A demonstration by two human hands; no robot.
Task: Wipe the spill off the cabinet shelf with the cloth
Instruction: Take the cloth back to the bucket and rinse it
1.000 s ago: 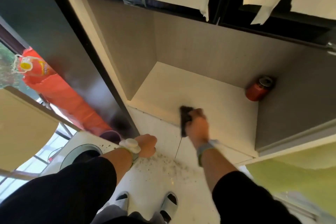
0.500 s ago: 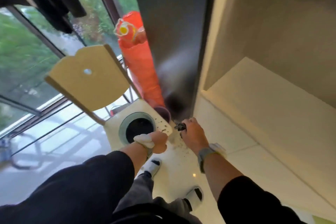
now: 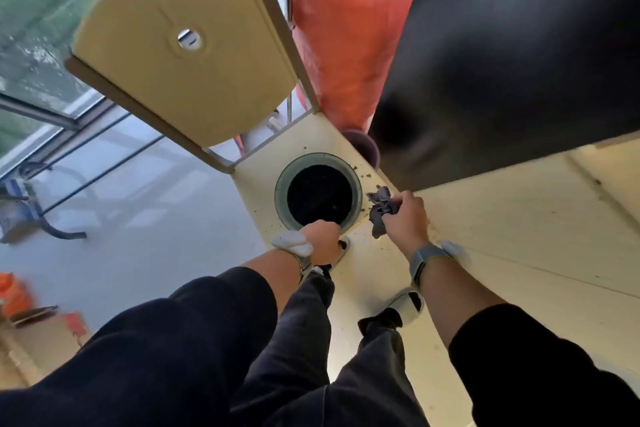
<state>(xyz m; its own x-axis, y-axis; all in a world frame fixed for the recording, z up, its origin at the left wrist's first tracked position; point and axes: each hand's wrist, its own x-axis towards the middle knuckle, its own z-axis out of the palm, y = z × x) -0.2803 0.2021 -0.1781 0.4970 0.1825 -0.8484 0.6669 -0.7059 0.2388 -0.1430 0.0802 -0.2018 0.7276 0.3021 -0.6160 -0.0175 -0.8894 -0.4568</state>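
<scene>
Beside the round bin point(image 3: 282, 184), at its right rim, a crumpled dark grey cloth point(image 3: 380, 209) is gripped in the right hand point(image 3: 405, 218), whose fingers are curled tightly around the bunched fabric so that loose folds stick out toward the bin. At the near rim of the bin the left hand point(image 3: 320, 242) is seen closed into a fist; whether anything is held inside it cannot be told. Small dark crumbs point(image 3: 363, 177) are scattered on the pale floor point(image 3: 519, 236) just right of the bin and around the cloth. Behind the bin a pale yellow lid point(image 3: 183, 45) is raised upright, and an orange bag point(image 3: 343, 28) is seen behind and to the right of it. Right of the bin a dark cabinet side point(image 3: 519, 45) is visible; the shelf itself is not shown. Bands are worn on both wrists
</scene>
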